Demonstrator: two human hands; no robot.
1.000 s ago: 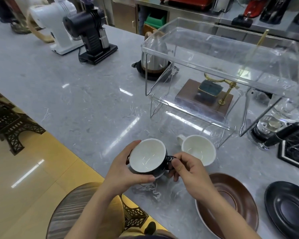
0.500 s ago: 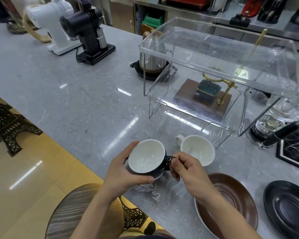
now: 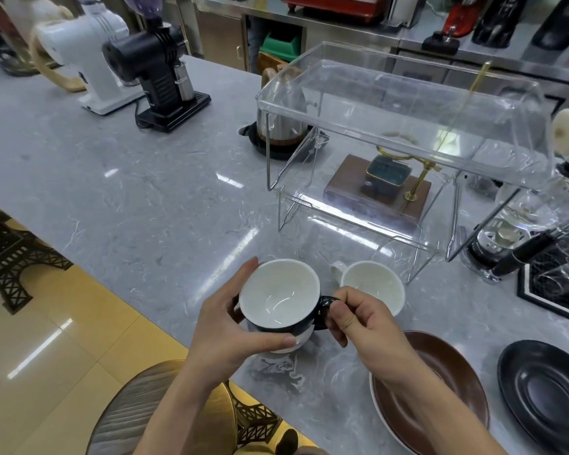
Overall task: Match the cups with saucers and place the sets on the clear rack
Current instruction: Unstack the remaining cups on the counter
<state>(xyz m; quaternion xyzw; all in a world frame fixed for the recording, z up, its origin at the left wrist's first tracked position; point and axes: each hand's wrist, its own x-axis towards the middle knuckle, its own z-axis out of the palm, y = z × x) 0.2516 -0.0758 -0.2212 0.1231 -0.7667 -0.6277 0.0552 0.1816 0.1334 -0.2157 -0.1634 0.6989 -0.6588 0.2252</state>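
- Grey marbled worktop (image 3: 138,192), café setting, steel cabinets along the back.
- Left hand (image 3: 224,326): fingers curled round the body of the dark cup (image 3: 278,298), thumb along its near side. White inside, empty, tilted toward the camera.
- Right hand (image 3: 365,323): fingers pinch the dark cup's handle at its 3 o'clock side.
- Something white shows just under the dark cup; cannot tell what it is.
- White cup (image 3: 373,285) stands just beside it at 2 o'clock, handle to the left.
- Brown saucer (image 3: 454,389) at 4 o'clock under the right forearm; black saucer (image 3: 546,392) beyond it, near the right edge.
- Clear rack (image 3: 404,126) at 1 o'clock, both shelves bare.
- Black grinder (image 3: 158,73) and white grinder (image 3: 86,44) at 11 o'clock, well apart from the cups.
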